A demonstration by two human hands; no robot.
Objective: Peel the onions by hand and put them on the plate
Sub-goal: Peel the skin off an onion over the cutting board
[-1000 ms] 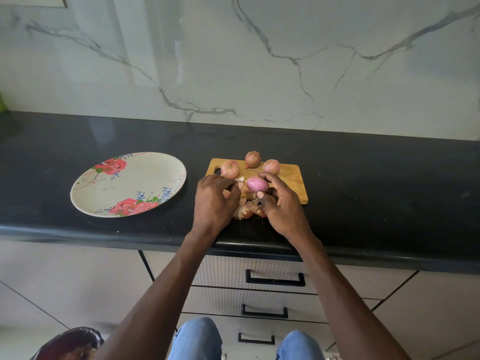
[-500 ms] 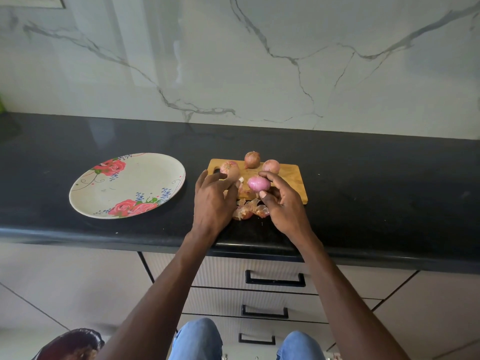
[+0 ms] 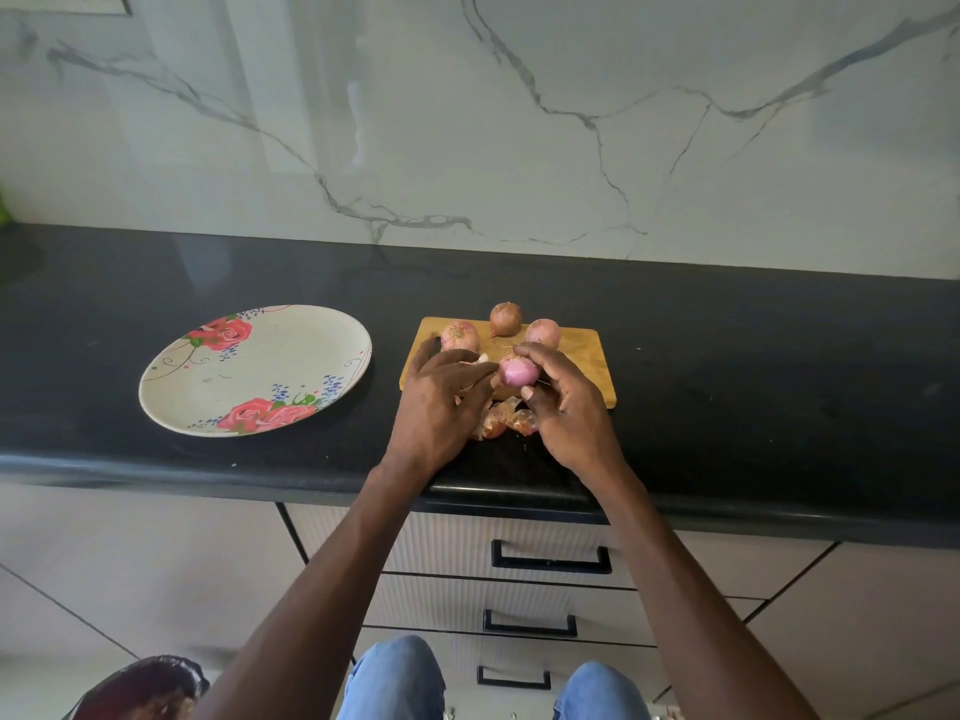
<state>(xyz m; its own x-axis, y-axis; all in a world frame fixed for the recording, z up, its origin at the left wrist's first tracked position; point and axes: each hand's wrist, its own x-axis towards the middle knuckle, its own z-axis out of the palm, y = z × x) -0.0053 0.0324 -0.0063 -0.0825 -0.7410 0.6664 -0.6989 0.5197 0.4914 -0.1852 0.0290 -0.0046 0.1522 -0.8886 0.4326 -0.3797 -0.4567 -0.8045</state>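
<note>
A peeled purple onion (image 3: 518, 371) is held just above the wooden cutting board (image 3: 584, 356). My right hand (image 3: 563, 407) pinches it between thumb and fingers. My left hand (image 3: 441, 397) reaches in from the left, its fingertips touching the onion's left side. Three unpeeled onions (image 3: 505, 318) (image 3: 459, 335) (image 3: 543, 332) lie along the board's far edge. Loose onion skins (image 3: 506, 419) lie at the board's near edge between my hands. The flowered plate (image 3: 254, 368) sits bare on the counter to the left.
The black counter (image 3: 753, 376) runs along a marble wall. Drawers with black handles (image 3: 550, 561) are below the counter's front edge. A dark bag (image 3: 140, 688) lies on the floor at lower left.
My left hand has uncurled and shifted toward the peeled onion, now touching it. My right hand has kept the onion, lifted slightly.
</note>
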